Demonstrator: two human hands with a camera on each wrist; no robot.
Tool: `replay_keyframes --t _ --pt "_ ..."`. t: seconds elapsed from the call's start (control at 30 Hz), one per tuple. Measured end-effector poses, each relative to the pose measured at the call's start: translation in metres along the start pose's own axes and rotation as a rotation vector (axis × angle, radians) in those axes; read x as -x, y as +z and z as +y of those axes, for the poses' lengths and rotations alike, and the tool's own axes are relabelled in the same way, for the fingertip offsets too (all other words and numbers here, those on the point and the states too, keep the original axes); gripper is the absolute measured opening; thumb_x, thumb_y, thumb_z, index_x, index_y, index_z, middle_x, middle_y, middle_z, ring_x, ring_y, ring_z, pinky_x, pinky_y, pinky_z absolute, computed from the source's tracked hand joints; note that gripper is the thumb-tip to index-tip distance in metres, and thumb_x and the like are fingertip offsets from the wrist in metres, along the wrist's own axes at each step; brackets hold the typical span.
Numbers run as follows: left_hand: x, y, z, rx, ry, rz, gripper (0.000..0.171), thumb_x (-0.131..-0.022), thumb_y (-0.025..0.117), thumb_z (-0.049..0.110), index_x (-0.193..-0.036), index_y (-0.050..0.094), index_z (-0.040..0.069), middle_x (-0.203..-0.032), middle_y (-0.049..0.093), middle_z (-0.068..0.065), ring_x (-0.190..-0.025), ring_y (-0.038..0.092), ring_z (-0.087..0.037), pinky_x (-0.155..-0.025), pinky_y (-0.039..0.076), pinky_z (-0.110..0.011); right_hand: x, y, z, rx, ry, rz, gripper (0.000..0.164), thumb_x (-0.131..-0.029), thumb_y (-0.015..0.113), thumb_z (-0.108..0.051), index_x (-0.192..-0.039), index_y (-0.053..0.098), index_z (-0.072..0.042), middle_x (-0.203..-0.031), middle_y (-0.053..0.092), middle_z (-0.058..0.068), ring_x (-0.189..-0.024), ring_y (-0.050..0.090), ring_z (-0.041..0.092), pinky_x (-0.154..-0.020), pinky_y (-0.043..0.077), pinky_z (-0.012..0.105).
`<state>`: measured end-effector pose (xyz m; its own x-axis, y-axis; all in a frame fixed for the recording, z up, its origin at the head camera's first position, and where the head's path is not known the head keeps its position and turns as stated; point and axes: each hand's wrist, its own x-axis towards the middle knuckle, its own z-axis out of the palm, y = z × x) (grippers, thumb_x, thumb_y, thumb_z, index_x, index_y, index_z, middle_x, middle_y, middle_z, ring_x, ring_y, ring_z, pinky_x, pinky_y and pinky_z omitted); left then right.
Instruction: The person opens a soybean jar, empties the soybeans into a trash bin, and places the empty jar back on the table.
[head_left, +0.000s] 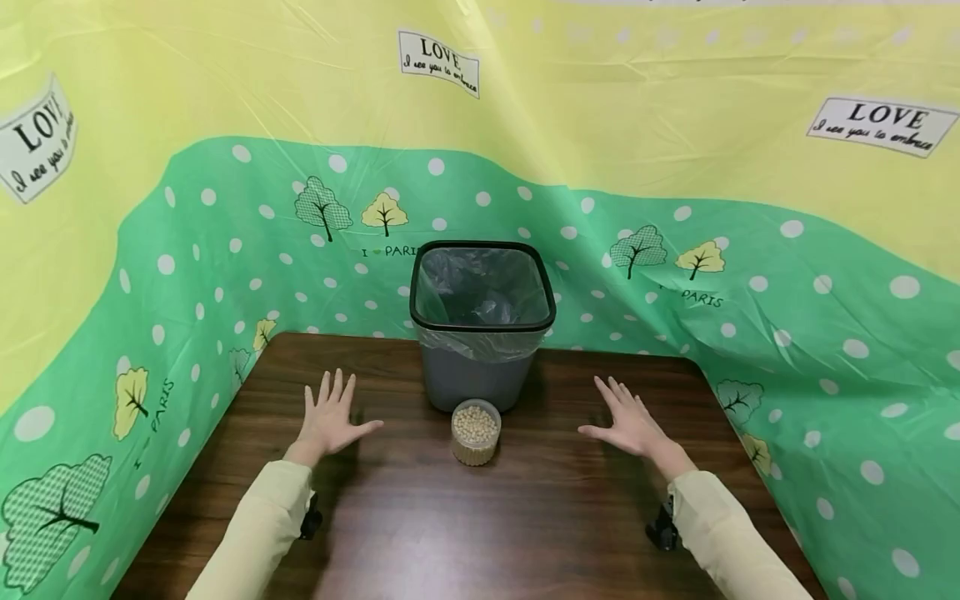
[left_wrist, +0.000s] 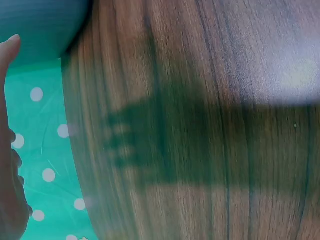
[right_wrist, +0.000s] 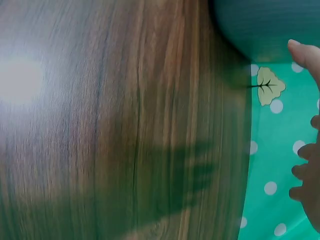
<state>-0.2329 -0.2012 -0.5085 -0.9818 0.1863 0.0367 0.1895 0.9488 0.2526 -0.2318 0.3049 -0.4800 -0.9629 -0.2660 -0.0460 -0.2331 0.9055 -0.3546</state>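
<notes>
Both hands are spread over the table with nothing in them. In the head view my left hand is on the left, fingers straight and thumb pointing inward. My right hand mirrors it on the right. Between them stands a small clear round tub filled with pale beads or beans. Right behind the tub is a grey bin with a black rim, lined with a clear plastic bag. Each wrist view catches only part of the hand at its outer edge, with the hand's shadow on the wood.
The dark wood table has rounded back corners. A green and yellow printed cloth hangs behind it and along both sides. Black wrist straps show below the pale sleeves. A light reflects off the tabletop.
</notes>
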Motion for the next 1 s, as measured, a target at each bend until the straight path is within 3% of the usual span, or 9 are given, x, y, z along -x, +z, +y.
replay_keyframes --t 0.33,0.5,0.8,1.0 --pt "-0.004 0.008 0.025 0.149 0.109 0.036 0.102 -0.076 0.058 0.061 -0.144 0.015 0.0 -0.147 0.01 -0.026 -0.133 0.013 -0.042 -0.103 0.017 -0.059 -0.008 0.007 -0.019 -0.199 -0.049 0.067 0.102 -0.071 0.07 -0.051 -0.146 0.015 -0.01 -0.146 0.02 0.023 -0.127 0.027 0.044 -0.095 0.031 0.059" --pt "-0.005 0.014 0.046 0.199 0.177 0.057 0.101 -0.074 0.062 0.059 -0.143 0.019 -0.001 -0.145 0.022 -0.025 -0.131 0.024 -0.039 -0.104 0.026 -0.051 -0.01 0.017 -0.028 -0.283 -0.078 0.1 0.097 -0.069 0.075 -0.045 -0.144 0.023 -0.009 -0.141 0.031 0.023 -0.124 0.033 0.043 -0.094 0.033 0.059" --pt "-0.008 0.028 0.077 0.307 0.185 0.046 0.094 -0.071 0.068 0.055 -0.14 0.031 0.002 -0.136 0.038 -0.021 -0.125 0.036 -0.035 -0.099 0.035 -0.047 -0.014 0.035 -0.049 -0.435 -0.107 0.097 0.09 -0.069 0.078 -0.035 -0.141 0.031 -0.011 -0.138 0.038 0.019 -0.124 0.035 0.04 -0.095 0.031 0.059" --pt "-0.012 0.038 0.091 0.348 0.222 0.035 0.087 -0.07 0.072 0.048 -0.136 0.037 0.002 -0.132 0.044 -0.018 -0.121 0.042 -0.034 -0.096 0.038 -0.046 -0.022 0.053 -0.058 -0.479 -0.164 0.087 0.087 -0.066 0.081 -0.032 -0.138 0.037 -0.008 -0.134 0.043 0.019 -0.122 0.04 0.036 -0.096 0.034 0.055"
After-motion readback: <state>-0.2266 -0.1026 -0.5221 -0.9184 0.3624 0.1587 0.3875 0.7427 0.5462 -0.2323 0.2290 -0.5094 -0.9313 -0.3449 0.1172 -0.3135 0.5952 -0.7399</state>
